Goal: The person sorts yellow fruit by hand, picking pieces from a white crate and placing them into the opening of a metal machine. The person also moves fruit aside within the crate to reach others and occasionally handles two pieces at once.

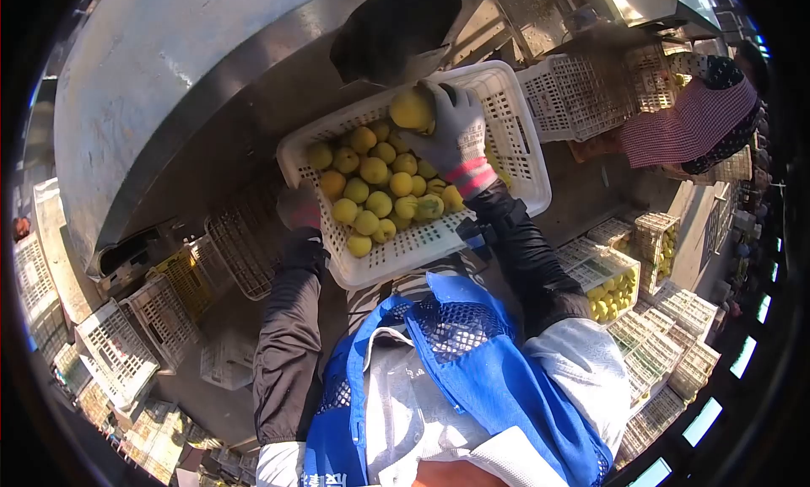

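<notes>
A white plastic crate (515, 124) full of several yellow fruits (375, 202) rests against my body, just below a dark chute opening (396, 32) in a grey metal machine. My right hand (456, 133), in a grey glove with a pink cuff, reaches into the crate and grips one yellow fruit (411, 110) near the far rim. My left hand (297, 209), also gloved, holds the crate's left edge from underneath and is mostly hidden by it.
The grey metal machine (160, 91) fills the upper left. Empty white crates (118, 348) lie stacked at lower left, and more crates, some with fruit (614, 291), stand at right. Another person in a checked garment (688, 124) bends over crates at upper right.
</notes>
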Demonstrator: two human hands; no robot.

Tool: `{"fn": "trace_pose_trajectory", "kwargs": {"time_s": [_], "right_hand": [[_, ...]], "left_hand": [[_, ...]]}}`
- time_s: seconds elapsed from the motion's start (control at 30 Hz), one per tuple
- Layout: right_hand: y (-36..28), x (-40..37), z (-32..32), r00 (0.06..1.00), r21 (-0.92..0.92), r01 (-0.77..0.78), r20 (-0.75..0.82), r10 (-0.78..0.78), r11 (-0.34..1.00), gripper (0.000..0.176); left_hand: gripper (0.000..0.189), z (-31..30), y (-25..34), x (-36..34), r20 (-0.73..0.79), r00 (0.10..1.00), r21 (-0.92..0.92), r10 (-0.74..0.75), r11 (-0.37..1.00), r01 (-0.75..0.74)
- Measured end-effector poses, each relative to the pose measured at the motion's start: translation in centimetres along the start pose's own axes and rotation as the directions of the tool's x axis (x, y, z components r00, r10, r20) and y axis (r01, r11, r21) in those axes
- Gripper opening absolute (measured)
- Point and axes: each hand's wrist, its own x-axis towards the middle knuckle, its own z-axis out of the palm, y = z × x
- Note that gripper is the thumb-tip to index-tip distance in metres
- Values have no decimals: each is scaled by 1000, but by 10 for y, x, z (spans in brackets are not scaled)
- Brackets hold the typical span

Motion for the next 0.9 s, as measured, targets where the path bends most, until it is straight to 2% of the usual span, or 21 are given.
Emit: {"fn": "trace_pose_trajectory", "kwargs": {"time_s": [0.03,0.1,0.17,0.2,0.23,0.3,0.33,0.4,0.43,0.5,0.7,0.77,0.83,0.87,0.9], "right_hand": [[-9,13,-4,994,-65,62,-87,-68,996,72],[-19,35,5,987,-121,57,-145,-75,991,70],[-21,49,18,969,-187,94,-207,-132,978,72],[-23,51,23,985,-161,83,-136,-105,984,72],[-25,53,26,983,-162,86,-146,-110,983,72],[-26,48,35,987,83,85,-140,-73,993,76],[-24,45,39,988,85,87,-137,-74,993,76],[-21,39,43,978,260,-49,-184,99,964,80],[-20,36,46,978,258,-51,-181,100,965,80],[-21,34,46,959,164,28,-281,20,986,82],[-15,46,57,962,139,76,-272,-35,987,79],[-1,72,81,968,156,93,-244,-53,983,78],[0,93,81,934,166,196,-331,-133,966,70],[1,86,76,942,170,182,-312,-122,969,70],[6,75,66,926,181,189,-360,-114,965,64]], "left_hand": [[48,-2,2,-4,-1,1000,3,8,1000,-8],[49,0,-2,0,-12,1000,0,28,1000,-28],[49,4,-7,4,34,995,110,92,989,-96],[49,2,-5,1,30,995,106,100,989,-102],[49,0,-1,-3,12,998,49,58,997,-59],[49,-10,12,-11,-4,1000,-7,11,1000,-11],[49,-13,16,-13,8,1000,-14,-21,1000,21],[49,-12,15,-15,26,998,-18,-57,998,58],[49,-9,12,-14,7,999,10,-40,999,40],[49,-5,7,-10,-9,1000,39,-22,999,22],[54,-11,7,-10,40,999,1,-17,1000,17],[50,-9,6,-14,-49,986,63,157,986,-154],[50,4,-11,1,-3,998,13,66,998,-65],[50,5,-8,2,12,999,25,53,998,-53],[50,-1,0,-2,26,1000,13,10,1000,-10]]}}
